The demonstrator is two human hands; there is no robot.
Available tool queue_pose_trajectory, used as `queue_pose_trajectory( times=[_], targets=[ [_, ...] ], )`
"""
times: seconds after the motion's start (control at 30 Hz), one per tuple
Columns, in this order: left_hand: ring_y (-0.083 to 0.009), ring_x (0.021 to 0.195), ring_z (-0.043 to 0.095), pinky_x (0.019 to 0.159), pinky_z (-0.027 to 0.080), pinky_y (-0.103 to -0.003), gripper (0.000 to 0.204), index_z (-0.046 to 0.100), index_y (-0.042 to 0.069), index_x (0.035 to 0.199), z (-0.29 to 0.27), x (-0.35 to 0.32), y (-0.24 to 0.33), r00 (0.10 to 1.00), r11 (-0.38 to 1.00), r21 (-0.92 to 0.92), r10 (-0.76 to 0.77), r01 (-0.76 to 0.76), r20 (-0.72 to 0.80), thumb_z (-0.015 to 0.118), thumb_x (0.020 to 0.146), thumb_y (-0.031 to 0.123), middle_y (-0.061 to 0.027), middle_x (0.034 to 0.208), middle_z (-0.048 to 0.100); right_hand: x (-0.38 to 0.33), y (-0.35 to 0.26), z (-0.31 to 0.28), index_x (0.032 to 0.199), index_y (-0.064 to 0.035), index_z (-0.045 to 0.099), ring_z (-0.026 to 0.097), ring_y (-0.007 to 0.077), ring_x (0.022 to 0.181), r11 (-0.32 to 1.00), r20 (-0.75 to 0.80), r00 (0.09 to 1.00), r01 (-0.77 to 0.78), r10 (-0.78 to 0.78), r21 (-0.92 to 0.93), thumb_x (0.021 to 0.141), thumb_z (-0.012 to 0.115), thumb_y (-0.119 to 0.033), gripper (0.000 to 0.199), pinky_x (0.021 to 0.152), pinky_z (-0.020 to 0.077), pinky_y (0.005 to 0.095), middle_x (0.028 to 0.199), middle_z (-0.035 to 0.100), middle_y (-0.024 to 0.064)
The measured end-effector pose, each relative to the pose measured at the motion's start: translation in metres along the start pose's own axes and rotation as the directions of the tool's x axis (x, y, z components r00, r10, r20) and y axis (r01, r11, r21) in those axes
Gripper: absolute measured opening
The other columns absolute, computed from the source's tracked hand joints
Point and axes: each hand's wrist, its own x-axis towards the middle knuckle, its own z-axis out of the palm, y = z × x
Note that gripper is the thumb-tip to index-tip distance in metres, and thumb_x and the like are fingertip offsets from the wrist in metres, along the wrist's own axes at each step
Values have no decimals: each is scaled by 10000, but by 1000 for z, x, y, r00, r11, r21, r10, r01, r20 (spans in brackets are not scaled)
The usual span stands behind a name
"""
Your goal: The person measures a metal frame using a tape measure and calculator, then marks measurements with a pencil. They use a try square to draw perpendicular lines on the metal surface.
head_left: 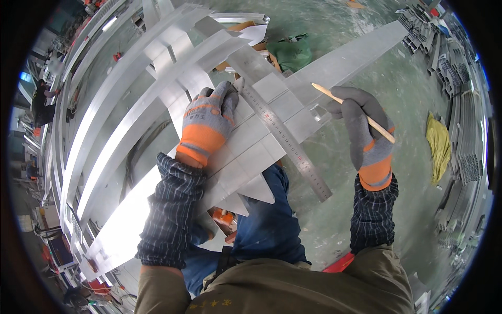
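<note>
In a grey and orange work glove, my left hand (208, 118) rests on a flat silver metal sheet (251, 152), its fingers closed at the upper end of a steel ruler (282, 137). The ruler slants across the sheet, and its lower right end sticks out past the edge. My right hand (366, 123), gloved alike, is raised to the right of the sheet. It grips a pale wooden pencil (374, 124) whose pointed tip is directed up and left, apart from the metal. Lines run across the sheet's surface.
Long curved metal profiles (104, 118) arch along the left. A metal strip (355, 52) extends to the far right, near stacked profiles (455, 73). A yellow cloth (437, 146) and a green bag (292, 52) lie on the floor. Another person (42, 102) is at far left.
</note>
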Motion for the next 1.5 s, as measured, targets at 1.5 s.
queue_pose_trajectory(
  times=[1.5],
  targets=[
    [-404,1032,657,902,535,-499,339,644,170,1305,0,-1,0,1000,1000,-1,16,-16,-15,600,1006,324,-193,1095,677,5,16,12,1181,-29,674,740,196,947,984,5,984,179,-179,-16,1004,617,-67,190,786,594,303,1117,738,124]
  ],
)
